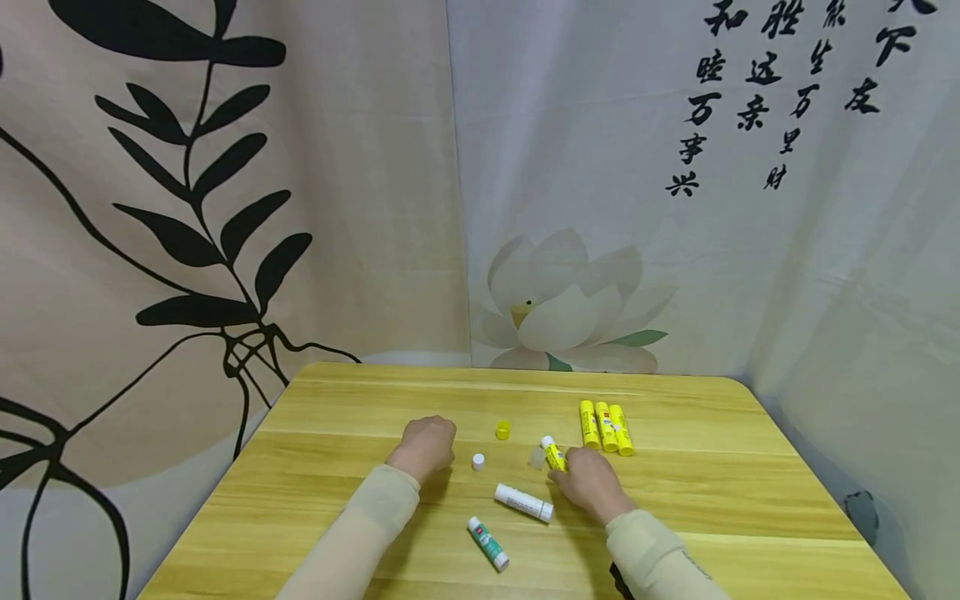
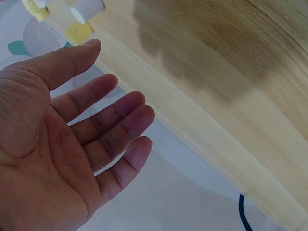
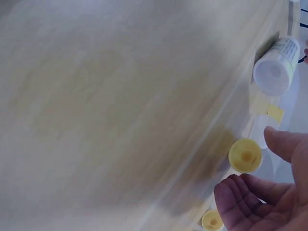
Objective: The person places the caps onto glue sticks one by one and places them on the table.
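My left hand [image 1: 427, 446] hovers over the left of the wooden table, nothing in it; in the left wrist view its fingers are loosely bent and apart. A white cap [image 1: 477, 461] and a yellow cap [image 1: 502, 430] lie to its right. My right hand [image 1: 592, 483] is at the near end of a yellow glue stick [image 1: 554, 454] with a white tip. In the right wrist view, thumb and fingers stand apart on either side of the stick's yellow base [image 3: 245, 155], without a visible pinch. A small translucent piece [image 1: 537, 457] lies left of that stick.
Several yellow glue sticks [image 1: 606, 427] lie side by side at the back right. A white glue stick [image 1: 523, 503] and a green-and-white one [image 1: 487, 543] lie between the arms, toward the front of the table [image 1: 750, 500]. Printed curtains hang behind.
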The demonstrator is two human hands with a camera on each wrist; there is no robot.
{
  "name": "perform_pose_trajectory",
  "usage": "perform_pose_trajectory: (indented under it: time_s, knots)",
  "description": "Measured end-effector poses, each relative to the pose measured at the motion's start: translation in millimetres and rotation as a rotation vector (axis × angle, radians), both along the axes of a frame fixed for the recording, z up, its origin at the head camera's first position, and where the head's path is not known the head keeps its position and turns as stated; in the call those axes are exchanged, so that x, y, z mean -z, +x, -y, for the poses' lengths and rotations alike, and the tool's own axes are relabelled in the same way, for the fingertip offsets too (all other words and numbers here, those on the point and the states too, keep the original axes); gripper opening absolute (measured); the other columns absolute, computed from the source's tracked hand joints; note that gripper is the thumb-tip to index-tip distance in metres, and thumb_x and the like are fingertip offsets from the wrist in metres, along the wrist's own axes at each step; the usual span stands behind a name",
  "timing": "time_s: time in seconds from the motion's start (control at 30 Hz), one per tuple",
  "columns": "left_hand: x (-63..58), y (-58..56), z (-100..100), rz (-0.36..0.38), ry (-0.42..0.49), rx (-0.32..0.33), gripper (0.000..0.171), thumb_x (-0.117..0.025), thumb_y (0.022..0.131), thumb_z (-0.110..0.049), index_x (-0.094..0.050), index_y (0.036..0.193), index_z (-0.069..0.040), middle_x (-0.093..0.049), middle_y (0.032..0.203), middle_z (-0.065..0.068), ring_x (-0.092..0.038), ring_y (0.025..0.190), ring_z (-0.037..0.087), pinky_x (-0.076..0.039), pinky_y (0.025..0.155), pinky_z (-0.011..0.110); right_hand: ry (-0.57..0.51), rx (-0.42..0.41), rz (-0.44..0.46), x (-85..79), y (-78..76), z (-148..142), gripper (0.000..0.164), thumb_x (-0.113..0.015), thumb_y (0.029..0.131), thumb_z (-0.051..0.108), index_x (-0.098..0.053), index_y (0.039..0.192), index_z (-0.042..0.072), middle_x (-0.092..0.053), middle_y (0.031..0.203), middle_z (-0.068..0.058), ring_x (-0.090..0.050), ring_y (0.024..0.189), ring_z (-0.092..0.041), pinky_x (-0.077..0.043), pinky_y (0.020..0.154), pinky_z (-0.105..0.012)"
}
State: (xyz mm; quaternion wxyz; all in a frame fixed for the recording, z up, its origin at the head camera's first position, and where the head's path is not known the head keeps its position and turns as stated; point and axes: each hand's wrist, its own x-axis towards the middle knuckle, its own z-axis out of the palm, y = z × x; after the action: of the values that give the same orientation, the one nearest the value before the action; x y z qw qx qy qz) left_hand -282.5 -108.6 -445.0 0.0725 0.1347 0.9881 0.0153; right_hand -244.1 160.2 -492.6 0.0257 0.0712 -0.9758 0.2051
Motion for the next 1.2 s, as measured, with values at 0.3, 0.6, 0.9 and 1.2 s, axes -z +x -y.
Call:
perform_pose_trajectory:
  time_s: [0.3, 0.6, 0.9, 1.2]
  knots:
    - [-1.1, 0.3, -2.8, -0.013, -0.006, 0.000, 0.006, -0.073, 0.087, -0.010, -0.067, 0.087, -0.008, -0.057, 0.073, -0.001, -0.051, 0.065, 0.014, -0.051, 0.059, 0.030, -0.020, 0.008, 0.003, 1.7, -0.5, 1.7, 0.025, -0.074, 0.088, 0.022, -0.059, 0.081, 0.004, -0.049, 0.069, -0.003, -0.047, 0.063, -0.018, -0.041, 0.056, -0.033]
    - [-1.7, -0.9, -5.3, -0.014, -0.028, 0.004, 0.005, -0.072, 0.087, -0.009, -0.067, 0.086, -0.009, -0.057, 0.074, -0.001, -0.050, 0.065, 0.014, -0.050, 0.059, 0.030, -0.040, 0.019, 0.023, 4.0, -1.3, 2.0, 0.021, -0.074, 0.088, 0.017, -0.060, 0.083, 0.002, -0.051, 0.069, -0.004, -0.049, 0.062, -0.018, -0.043, 0.055, -0.032]
    - [-2.9, -1.1, -6.9, -0.011, -0.046, 0.006, 0.005, -0.072, 0.088, -0.012, -0.069, 0.089, -0.010, -0.060, 0.077, -0.001, -0.054, 0.068, 0.014, -0.053, 0.064, 0.032, -0.029, 0.020, -0.003, 5.2, 0.3, 3.5, 0.017, -0.071, 0.088, 0.011, -0.058, 0.080, 0.002, -0.051, 0.068, -0.004, -0.048, 0.060, -0.019, -0.043, 0.053, -0.033]
    - [-1.4, -2.2, -5.6, -0.009, -0.030, 0.011, 0.005, -0.072, 0.089, -0.011, -0.070, 0.093, -0.009, -0.062, 0.078, 0.000, -0.052, 0.066, 0.013, -0.053, 0.062, 0.031, -0.060, 0.058, 0.029, 2.6, 0.9, 3.5, 0.013, -0.066, 0.087, 0.008, -0.058, 0.078, 0.003, -0.051, 0.065, -0.004, -0.048, 0.057, -0.019, -0.041, 0.050, -0.031]
